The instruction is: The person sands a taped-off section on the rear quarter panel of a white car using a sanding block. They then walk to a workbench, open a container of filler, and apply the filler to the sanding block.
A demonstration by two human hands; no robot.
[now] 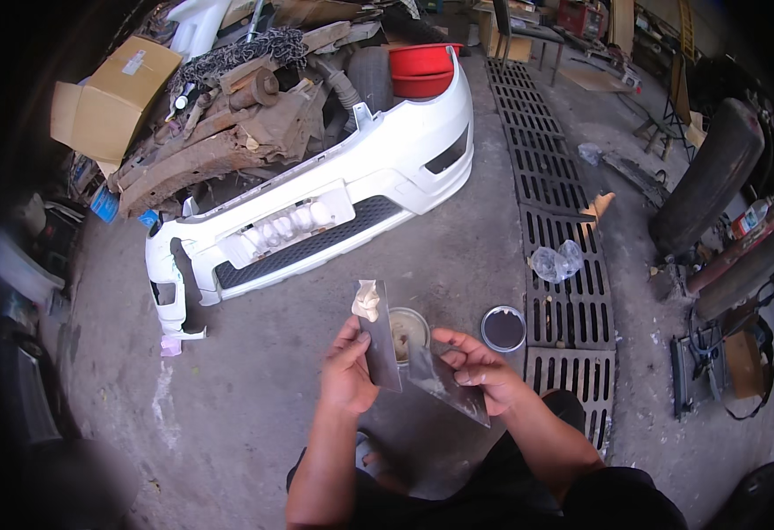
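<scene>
My left hand (344, 378) is closed on a flat grey putty spreader (381, 355), thumb along its face. A lump of beige putty (366, 301) sits on that blade's far end. In my right hand (486, 373) is a second flat spreader (450, 392), smeared with pale residue and tilted down to the right. The two blades are apart. Beyond them an open tin (412, 327) of pale putty stands on the floor, partly hidden by both spreaders. To its right lies a round dark lid (503, 329) with a light rim.
A white car bumper (387, 163) lies ahead on the concrete floor. Behind it are scrap metal parts (228, 146), a cardboard box (126, 93) and red tubs (422, 72). A slotted drain grate (572, 305) runs along the right, with a clear plastic bag (556, 261) on it.
</scene>
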